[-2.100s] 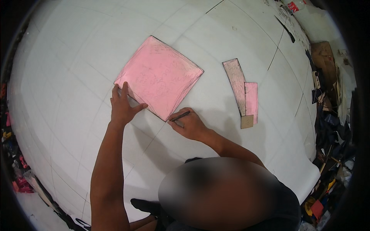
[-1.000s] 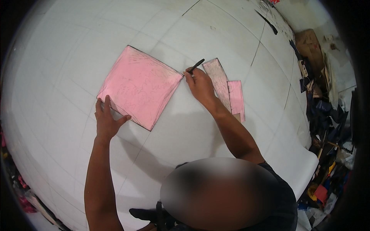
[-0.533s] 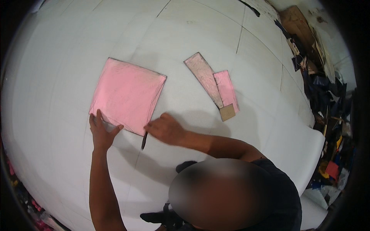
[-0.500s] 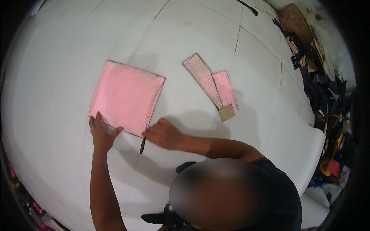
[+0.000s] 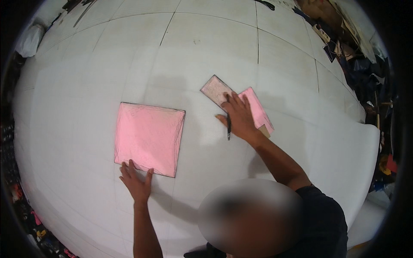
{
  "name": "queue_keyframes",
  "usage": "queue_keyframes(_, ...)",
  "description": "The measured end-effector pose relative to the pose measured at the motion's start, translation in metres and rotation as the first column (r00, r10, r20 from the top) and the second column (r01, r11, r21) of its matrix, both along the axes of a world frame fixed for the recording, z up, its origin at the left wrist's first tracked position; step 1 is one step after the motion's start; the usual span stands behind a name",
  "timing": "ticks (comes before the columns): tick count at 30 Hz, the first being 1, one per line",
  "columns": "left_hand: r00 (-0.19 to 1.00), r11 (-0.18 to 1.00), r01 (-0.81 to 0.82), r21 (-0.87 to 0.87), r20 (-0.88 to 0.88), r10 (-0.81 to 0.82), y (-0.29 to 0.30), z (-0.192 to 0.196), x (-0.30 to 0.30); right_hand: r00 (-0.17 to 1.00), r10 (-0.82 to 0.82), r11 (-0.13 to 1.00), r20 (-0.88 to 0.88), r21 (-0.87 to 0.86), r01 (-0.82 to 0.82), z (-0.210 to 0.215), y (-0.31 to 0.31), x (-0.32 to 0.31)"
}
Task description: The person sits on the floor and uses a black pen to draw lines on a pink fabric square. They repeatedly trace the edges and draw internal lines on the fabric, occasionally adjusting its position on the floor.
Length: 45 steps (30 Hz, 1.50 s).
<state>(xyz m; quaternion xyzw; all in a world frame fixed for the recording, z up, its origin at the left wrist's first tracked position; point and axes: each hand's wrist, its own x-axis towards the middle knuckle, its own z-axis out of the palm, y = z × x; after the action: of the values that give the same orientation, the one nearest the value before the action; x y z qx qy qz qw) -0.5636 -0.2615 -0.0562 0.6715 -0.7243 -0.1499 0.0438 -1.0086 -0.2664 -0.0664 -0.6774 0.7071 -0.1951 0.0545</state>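
A pink square panel (image 5: 148, 139) with dark scribbled lines along its edges lies flat on a white sheet. My left hand (image 5: 137, 185) is open, fingertips spread on the panel's near edge. Farther right, my right hand (image 5: 240, 118) lies over a long faded-pink strip (image 5: 216, 89), fingers reaching onto it. A slim dark pen-like tool (image 5: 229, 129) is held among its fingers, tip pointing toward me. Beside that hand is a smaller pink rectangle (image 5: 257, 105). A small brown square (image 5: 264, 130) shows partly from under the wrist.
The broad white sheet (image 5: 86, 86) covers the work surface, with thin dark lines on its far part. Piled scraps and clutter (image 5: 361, 64) line the right side. A whitish plastic bag (image 5: 31, 41) sits at the far left, and a dark strap-like item (image 5: 264, 4) at the far edge.
My right hand has left the pink panel's near right corner and moved right and away onto the strip, carrying the tool. My left hand stays at the panel's edge. The view has shifted.
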Motion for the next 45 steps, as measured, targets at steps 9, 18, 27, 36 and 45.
queue_keyframes(9, 0.994, 0.992, 0.099, -0.073, 0.047, -0.096, -0.095, -0.018, -0.091, 0.952, -0.271, 0.96, -0.145, -0.11, 0.257, -0.018, 0.008, -0.044)
queue_keyframes(18, 0.996, 0.995, 0.082, -0.059, -0.036, -0.084, -0.17, -0.008, -0.154, 0.968, 0.21, 0.978, 0.139, -0.015, -0.21, -0.002, -0.04, 0.078)
queue_keyframes(27, 0.98, 0.979, 0.011, -0.202, -0.193, -0.05, -0.163, -0.025, -0.149, 0.981, 0.143, 0.988, 0.131, 0.033, -0.148, -0.008, -0.058, 0.088)
queue_keyframes(36, 0.977, 0.981, -0.034, -0.191, -0.212, -0.007, -0.164, -0.025, -0.155, 0.986, 0.089, 0.994, 0.143, 0.043, -0.096, -0.009, -0.057, 0.089)
queue_keyframes(45, 0.984, 0.976, -0.062, -0.209, -0.177, 0.025, -0.163, -0.028, -0.157, 0.984, 0.128, 0.992, 0.126, -0.024, -0.126, -0.011, -0.057, 0.089)
